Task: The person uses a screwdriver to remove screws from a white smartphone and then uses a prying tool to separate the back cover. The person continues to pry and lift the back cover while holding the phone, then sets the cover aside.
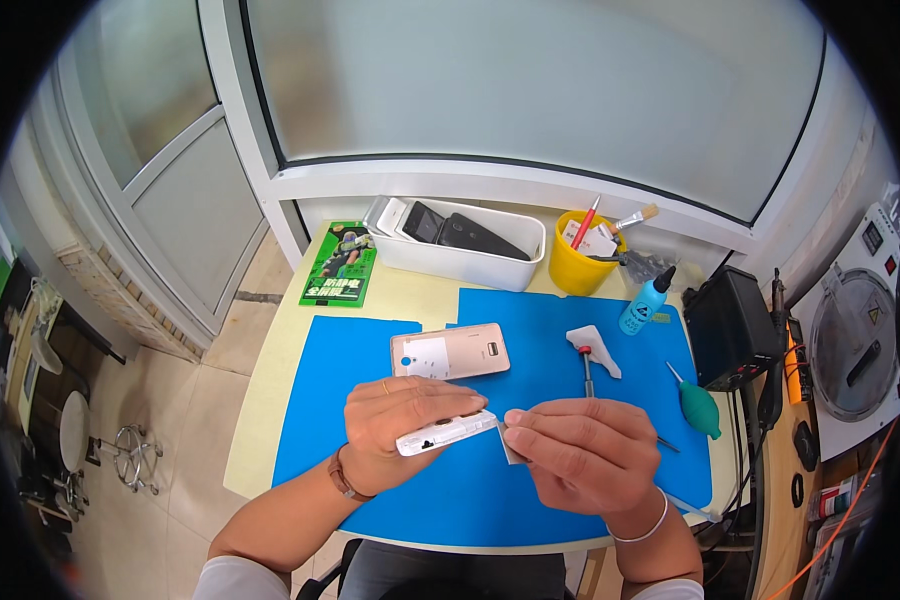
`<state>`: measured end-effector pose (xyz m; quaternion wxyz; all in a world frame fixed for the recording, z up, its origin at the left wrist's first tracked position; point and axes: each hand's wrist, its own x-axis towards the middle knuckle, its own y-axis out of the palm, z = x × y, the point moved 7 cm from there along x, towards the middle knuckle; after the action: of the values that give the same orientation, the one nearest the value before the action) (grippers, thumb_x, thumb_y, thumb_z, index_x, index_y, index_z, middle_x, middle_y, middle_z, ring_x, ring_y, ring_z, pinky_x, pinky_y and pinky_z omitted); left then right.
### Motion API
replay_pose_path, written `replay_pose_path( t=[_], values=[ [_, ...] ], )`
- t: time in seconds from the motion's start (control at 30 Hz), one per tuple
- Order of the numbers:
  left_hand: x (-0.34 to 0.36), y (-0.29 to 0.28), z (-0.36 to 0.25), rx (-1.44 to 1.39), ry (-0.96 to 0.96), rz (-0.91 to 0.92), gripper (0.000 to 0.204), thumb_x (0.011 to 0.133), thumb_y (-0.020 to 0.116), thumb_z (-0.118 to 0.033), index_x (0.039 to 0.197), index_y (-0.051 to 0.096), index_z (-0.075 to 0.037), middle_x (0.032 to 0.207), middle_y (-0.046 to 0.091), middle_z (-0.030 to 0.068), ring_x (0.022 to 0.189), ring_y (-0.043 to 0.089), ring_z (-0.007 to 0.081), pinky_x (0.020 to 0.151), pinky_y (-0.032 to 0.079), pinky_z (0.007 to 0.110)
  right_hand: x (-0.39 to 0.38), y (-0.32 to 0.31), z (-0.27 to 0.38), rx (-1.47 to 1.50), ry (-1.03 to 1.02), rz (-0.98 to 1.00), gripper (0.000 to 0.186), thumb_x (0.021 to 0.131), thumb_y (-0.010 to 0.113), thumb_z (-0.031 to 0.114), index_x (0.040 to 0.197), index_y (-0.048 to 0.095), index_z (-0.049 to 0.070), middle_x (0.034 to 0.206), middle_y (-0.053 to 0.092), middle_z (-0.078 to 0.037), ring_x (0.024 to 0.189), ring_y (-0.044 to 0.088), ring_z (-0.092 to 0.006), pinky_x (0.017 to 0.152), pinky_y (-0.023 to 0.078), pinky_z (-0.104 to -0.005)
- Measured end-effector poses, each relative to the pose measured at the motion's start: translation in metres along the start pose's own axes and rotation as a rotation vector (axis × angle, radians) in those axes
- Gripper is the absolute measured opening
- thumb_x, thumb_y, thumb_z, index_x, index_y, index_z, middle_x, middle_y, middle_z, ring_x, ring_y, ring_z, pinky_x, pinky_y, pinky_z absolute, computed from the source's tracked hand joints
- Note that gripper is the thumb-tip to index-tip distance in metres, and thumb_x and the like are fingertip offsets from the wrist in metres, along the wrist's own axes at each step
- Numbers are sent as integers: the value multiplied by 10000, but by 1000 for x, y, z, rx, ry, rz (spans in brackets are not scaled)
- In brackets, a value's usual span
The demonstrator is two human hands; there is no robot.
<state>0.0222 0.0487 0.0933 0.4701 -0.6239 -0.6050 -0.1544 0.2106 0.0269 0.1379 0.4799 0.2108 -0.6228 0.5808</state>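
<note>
My left hand is closed around a white phone body, held tilted with its edge toward me. A thin, flat greyish piece is pinched in my right hand, against or very close to the phone's right end. My fingers hide most of that piece, so its exact kind does not show. Just beyond my left hand, a rose-gold phone back cover with a white label lies on the blue mat. A red-topped screwdriver lies beyond my right hand, partly over a crumpled white tissue.
Along the back stand a white bin of phones, a yellow cup of tools and a green packet. To the right are a blue bottle, a green air blower and a black box-shaped device with cables.
</note>
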Motion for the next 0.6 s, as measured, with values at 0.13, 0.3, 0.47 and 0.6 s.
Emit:
replay_pose_path(
  t=[0.13,0.3,0.47,0.6],
  values=[
    [1,1,0,-45,-18,23,228,829,913,-105,1038,825,-76,992,839,118,911,828,240,809,642,313,1,-1,-2,35,18,-14,243,818,900,85,1051,831,73,970,816,-76,845,794,-193,690,642,-266],
    [1,4,4,-131,-36,60,215,837,913,-114,1022,817,-63,972,836,131,890,830,252,794,649,324,6,-2,-9,156,100,-9,214,819,876,24,1022,824,62,921,812,-86,765,782,-194,637,619,-257],
    [-1,6,5,-152,-13,87,209,840,912,-115,1014,813,-55,961,834,141,876,830,262,767,655,328,8,-4,-14,241,170,54,224,807,867,-19,1010,816,63,881,806,-88,735,775,-192,629,607,-254],
    [-3,5,8,-134,-55,74,245,816,903,-85,1047,822,-82,981,832,104,864,819,224,741,644,308,6,-3,-5,87,136,41,209,822,871,18,1017,815,66,885,798,-93,743,774,-198,627,608,-256]
  ],
)
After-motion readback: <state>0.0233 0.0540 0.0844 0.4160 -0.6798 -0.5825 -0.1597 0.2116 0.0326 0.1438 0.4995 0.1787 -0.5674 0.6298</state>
